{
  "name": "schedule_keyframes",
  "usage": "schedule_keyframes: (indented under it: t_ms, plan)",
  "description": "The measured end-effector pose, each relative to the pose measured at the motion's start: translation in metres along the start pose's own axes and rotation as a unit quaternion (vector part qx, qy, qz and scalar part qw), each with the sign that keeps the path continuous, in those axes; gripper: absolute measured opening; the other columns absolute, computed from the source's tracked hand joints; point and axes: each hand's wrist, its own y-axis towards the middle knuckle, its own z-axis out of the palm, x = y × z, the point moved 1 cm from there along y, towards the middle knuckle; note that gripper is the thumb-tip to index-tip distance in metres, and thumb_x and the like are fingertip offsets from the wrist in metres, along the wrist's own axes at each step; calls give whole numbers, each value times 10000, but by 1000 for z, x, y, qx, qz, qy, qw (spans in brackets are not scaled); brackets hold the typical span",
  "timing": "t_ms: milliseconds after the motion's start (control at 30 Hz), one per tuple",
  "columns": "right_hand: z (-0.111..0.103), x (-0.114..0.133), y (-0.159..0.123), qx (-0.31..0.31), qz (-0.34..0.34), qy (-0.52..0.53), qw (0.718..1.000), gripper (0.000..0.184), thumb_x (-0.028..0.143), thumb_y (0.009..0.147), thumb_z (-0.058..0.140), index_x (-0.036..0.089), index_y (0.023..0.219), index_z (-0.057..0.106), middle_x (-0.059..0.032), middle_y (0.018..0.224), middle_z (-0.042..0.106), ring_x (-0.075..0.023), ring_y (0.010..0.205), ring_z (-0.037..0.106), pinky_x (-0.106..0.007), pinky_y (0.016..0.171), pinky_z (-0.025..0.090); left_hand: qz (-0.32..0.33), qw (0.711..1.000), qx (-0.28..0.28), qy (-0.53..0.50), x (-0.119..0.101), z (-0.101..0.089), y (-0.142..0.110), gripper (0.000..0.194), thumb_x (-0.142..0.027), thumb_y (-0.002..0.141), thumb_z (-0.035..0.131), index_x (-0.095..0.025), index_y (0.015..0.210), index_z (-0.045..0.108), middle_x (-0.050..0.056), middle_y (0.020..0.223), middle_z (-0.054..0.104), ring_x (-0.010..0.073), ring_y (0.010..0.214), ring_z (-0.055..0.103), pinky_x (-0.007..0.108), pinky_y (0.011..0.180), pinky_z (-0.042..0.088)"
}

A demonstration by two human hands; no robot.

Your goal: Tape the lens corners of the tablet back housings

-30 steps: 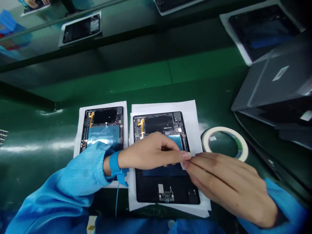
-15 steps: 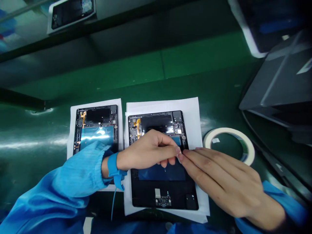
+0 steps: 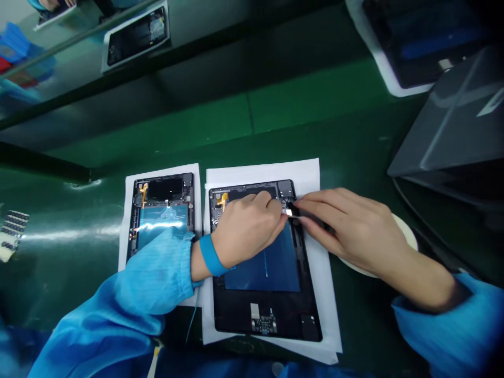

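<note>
An opened tablet (image 3: 268,315) lies on white sheets in front of me, its dark frame, blue panel and small circuit boards exposed. My left hand (image 3: 250,226), with a blue wrist strap (image 3: 211,255), reaches over it, fingers curled and pinched at the upper right inner edge. Opposite it, my right hand (image 3: 350,226) comes in from the right, thumb and forefinger closing at the same spot. A small pale piece (image 3: 289,212) shows between the two sets of fingertips; which fingers grip it is hard to see.
Another opened tablet (image 3: 163,210) lies on white paper at left. A tape roll (image 3: 407,233) is partly under my right hand. A grey box-like object (image 3: 452,115) stands at right. Further tablets sit on the raised shelf (image 3: 205,47). A sheet of small dark parts (image 3: 14,231) lies far left.
Both hands have moved up along the tablet's right side to near its top right corner. My right hand has turned from flat, extended fingers to a pinch. The view has shifted slightly.
</note>
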Motion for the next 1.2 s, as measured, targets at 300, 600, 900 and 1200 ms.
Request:
schedule_keyframes:
  t_ms: [300, 600, 900, 1200]
  plan:
    - [5, -3, -6, -20, 4, 40, 999, 200, 257, 996, 547, 148, 1091, 685, -86, 1038, 727, -219, 908, 653, -354, 764, 526, 4, 1000, -22, 12, -3, -1, 0, 236, -209, 1036, 482, -142, 921, 676, 60, 861, 658, 205, 734, 651, 323, 651, 524]
    - [5, -1, -1, -42, -4, 33, 999, 194, 253, 997, 546, 142, 1072, 686, -78, 996, 722, -205, 887, 646, -342, 762, 529, 47, 994, -70, 75, -5, 3, 0, 184, -132, 1007, 502, -161, 883, 636, 39, 796, 627, 195, 696, 606, 320, 621, 490]
    - [7, -5, 0, -38, -11, 38, 998, 245, 278, 996, 549, 115, 1118, 685, -94, 1008, 714, -213, 913, 630, -351, 782, 547, 90, 984, -118, 97, -12, 3, 1, 226, -101, 1004, 459, -162, 837, 599, 16, 710, 573, 180, 569, 556, 328, 511, 429]
    - [6, -5, 3, -29, -24, 41, 998, 291, 295, 1010, 518, 103, 1143, 692, -85, 1011, 701, -213, 913, 602, -340, 790, 517, 115, 983, -114, 84, -11, 5, 1, 213, -66, 992, 421, -133, 899, 601, 18, 721, 573, 171, 578, 565, 316, 507, 461]
